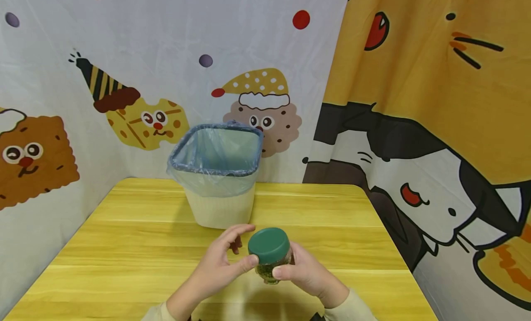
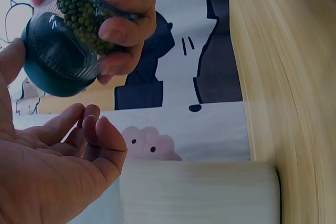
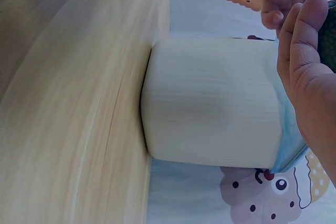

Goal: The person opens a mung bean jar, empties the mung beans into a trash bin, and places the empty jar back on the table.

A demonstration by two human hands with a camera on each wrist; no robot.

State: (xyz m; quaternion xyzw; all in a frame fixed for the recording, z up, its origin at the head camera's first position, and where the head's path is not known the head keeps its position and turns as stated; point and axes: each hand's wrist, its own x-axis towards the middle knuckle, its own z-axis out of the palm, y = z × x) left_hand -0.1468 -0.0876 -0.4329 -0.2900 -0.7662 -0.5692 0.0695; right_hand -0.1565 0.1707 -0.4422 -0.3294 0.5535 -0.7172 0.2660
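Pale cuffs (image 1: 352, 307) lie on the near side of the cream bin (image 1: 221, 208), and the two bare hands between them and it meet at a small clear jar (image 1: 269, 257). This jar is held above the wooden table (image 1: 332, 247), in front of the bin and a little to its right. Its screw-type lid (image 1: 268, 242) is plain green and on; small round green grains (image 2: 81, 19) show through the glass.

The right hand (image 1: 309, 275) grips the glass, thumb on the near side and fingers bent round the other. The left hand (image 1: 215, 270) sets only its thumb tip against the lid's edge; its other fingers are loosely bent, clear of the jar.

Over the bin's rim hangs a bluish clear bag (image 1: 215, 185); behind the bin, white cloth (image 1: 166, 31) carries cartoon snacks.
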